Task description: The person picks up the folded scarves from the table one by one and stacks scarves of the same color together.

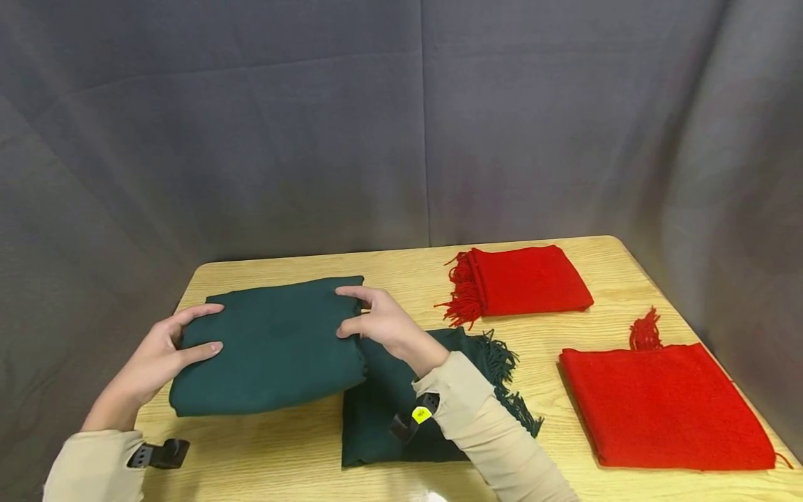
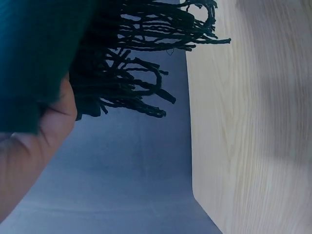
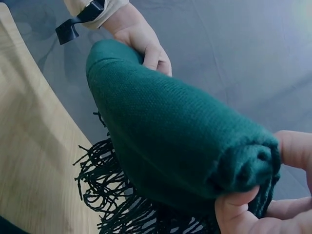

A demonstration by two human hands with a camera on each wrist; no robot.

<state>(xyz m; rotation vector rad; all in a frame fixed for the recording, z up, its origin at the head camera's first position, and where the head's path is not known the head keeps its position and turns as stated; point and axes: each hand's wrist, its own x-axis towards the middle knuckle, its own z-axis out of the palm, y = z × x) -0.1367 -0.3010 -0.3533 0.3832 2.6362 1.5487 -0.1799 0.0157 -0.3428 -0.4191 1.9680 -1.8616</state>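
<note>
Both hands hold a folded dark green scarf (image 1: 270,348) above the left part of the table. My left hand (image 1: 157,355) grips its left edge, thumb on top. At the opposite edge, my right hand (image 1: 392,331) pinches the folded layers between thumb and fingers. In the right wrist view the scarf (image 3: 161,122) looks thick, with rounded folds, and its fringe (image 3: 107,180) hangs beneath. A second folded green scarf (image 1: 383,418) lies on the table below my right forearm, its fringe toward the right; the forearm hides part of it.
A folded red scarf (image 1: 530,282) lies at the back right, fringe to the left. Nearer on the right is another folded red scarf (image 1: 674,411), with a tuft of fringe behind it. The wooden table (image 1: 251,453) is backed by a grey curtain (image 1: 314,139).
</note>
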